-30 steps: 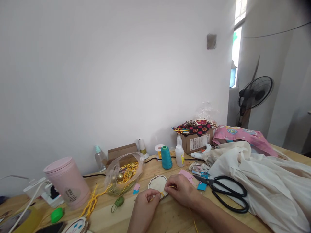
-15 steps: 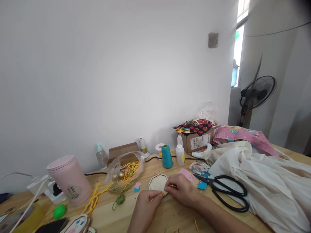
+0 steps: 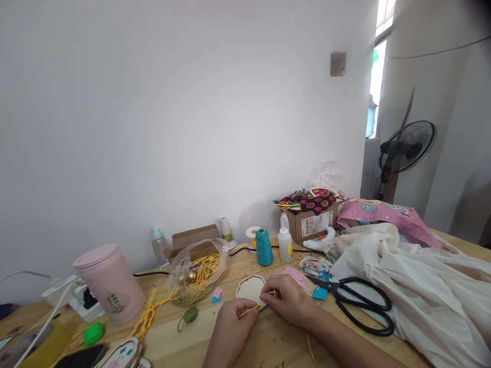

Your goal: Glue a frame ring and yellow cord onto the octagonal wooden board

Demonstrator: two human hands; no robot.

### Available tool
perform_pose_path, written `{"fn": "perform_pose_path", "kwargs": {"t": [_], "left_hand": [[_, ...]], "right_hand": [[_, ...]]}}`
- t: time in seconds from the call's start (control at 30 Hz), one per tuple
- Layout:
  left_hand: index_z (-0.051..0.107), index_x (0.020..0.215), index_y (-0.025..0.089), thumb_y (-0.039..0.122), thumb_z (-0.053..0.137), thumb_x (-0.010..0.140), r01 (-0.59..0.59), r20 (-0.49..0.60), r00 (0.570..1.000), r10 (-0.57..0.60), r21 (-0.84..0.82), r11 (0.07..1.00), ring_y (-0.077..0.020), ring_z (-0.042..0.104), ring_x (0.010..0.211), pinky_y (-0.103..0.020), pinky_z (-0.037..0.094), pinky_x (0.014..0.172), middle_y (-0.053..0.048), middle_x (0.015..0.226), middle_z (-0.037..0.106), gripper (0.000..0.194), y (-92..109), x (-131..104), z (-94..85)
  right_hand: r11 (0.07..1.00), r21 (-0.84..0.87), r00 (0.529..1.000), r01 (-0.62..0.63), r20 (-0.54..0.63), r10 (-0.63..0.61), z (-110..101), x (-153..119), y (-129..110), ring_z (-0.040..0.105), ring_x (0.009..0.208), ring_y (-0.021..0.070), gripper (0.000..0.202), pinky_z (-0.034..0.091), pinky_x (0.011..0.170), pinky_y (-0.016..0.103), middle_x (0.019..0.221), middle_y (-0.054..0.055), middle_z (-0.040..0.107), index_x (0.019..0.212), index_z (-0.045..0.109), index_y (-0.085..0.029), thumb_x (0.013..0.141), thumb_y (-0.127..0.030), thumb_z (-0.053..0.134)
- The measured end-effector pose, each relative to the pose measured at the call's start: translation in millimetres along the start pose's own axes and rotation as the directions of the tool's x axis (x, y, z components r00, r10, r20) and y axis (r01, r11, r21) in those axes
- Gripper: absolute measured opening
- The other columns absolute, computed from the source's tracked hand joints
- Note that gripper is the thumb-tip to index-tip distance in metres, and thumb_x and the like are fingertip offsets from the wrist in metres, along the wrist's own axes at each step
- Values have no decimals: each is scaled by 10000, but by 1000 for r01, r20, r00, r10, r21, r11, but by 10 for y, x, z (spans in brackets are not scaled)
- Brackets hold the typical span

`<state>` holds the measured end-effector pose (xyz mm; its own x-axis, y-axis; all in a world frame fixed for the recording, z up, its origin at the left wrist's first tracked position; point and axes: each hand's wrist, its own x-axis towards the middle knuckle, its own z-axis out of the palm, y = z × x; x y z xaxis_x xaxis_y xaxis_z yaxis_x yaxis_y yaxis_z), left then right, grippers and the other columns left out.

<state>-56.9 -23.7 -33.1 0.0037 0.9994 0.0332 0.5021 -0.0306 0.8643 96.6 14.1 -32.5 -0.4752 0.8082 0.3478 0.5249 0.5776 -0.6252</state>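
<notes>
Head view: our left hand (image 3: 230, 327) and right hand (image 3: 287, 301), both pinched on thin yellow cord (image 3: 251, 309), have drawn it slightly tauter beside the scalloped white plaque (image 3: 249, 287).

Two hands (image 3: 233, 327), one scissors (image 3: 356, 301), two glue bottles (image 3: 284, 244) (white), one fan (image 3: 406, 148).

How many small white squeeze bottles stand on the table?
2. One white squeeze bottle stands right of the teal thread cone; a second bottle stands just behind it. Clutter may hide others.
</notes>
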Motion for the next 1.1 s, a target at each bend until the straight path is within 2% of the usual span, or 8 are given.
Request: {"fn": "perform_pose_path", "kwargs": {"t": [0.23, 0.43, 0.7, 0.9, 1.1], "left_hand": [[680, 651, 143, 361, 533, 626, -11, -20, 1000, 12, 64, 998, -212, 593, 674, -262, 427, 614, -57, 682, 690, 265, -32, 12, 4], [686, 679, 147, 365, 541, 617, -10, -14, 1000, 11, 43, 999, -204, 590, 682, -256, 427, 624, -53, 696, 692, 269, -14, 17, -1], [693, 613, 135, 315, 501, 628, -27, 29, 999, 24, 87, 996, -187, 554, 596, -235, 382, 521, -13, 554, 654, 264, -76, 30, 15], [687, 694, 141, 297, 514, 621, -13, 35, 999, 12, 7, 1000, -200, 578, 684, -255, 420, 627, -47, 698, 688, 244, -28, 21, 2], [685, 635, 128, 306, 464, 660, -38, 75, 997, 36, 15, 999, -181, 543, 618, -238, 384, 560, -26, 595, 658, 285, 14, -3, -15]], "right_hand": [[1000, 6, 1000, 15, 20, -15, -4, -13, -36, 527, 615, 97, 137, 334, 540, 179, 678, -3, 620, 714, 644, -182, 708, -191, 507], [999, 1, 996, 46, 73, -46, -57, -17, -72, 530, 621, 101, 125, 340, 547, 182, 683, -6, 616, 741, 649, -194, 705, -220, 532], [999, -14, 998, 51, 41, -51, -17, -1, -63, 522, 609, 100, 110, 334, 527, 176, 647, 0, 605, 702, 648, -174, 703, -190, 539], [999, -8, 999, 38, 35, -37, 7, -1, -27, 531, 616, 103, 117, 341, 536, 178, 663, 0, 615, 709, 649, -177, 709, -191, 533], [999, 0, 998, 55, 30, -55, 31, -4, -7, 535, 619, 98, 104, 341, 537, 171, 667, -4, 617, 708, 649, -182, 700, -190, 545]]}}
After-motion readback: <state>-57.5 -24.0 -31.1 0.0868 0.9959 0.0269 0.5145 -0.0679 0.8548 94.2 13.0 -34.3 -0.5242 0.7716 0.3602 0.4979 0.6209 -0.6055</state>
